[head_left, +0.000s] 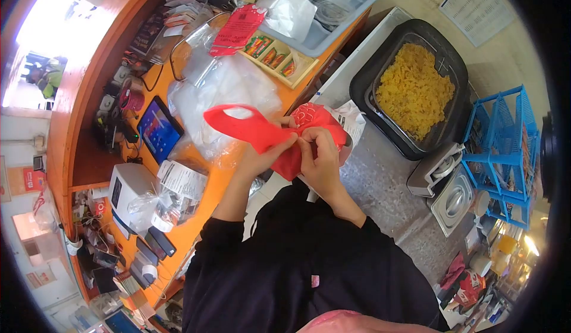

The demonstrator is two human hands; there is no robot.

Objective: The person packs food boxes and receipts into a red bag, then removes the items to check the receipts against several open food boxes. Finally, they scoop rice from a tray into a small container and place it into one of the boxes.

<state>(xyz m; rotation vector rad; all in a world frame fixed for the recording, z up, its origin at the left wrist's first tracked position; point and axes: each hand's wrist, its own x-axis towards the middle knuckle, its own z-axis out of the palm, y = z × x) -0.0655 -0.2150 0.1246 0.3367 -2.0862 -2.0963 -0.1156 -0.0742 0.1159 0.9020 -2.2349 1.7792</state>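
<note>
Both my hands are on a red bag (324,119) in front of my body. White printing shows on its far side, and a red handle loop (226,126) sticks out to the left. My left hand (275,148) has its fingers closed on the gathered red material. Close beside it, my right hand (318,154) pinches the same material with thumb and fingertips. What is inside the bag is hidden. A white printed paper (352,120) sits against the bag's right side.
Left of me, an orange counter (223,181) bears clear plastic bags (220,95), a tablet (159,129) and a wooden box of sachets (279,59). On the right, a metal worktop (380,196) holds a black pan of yellow food (416,89), a steel lidded container (455,202) and a blue rack (499,154).
</note>
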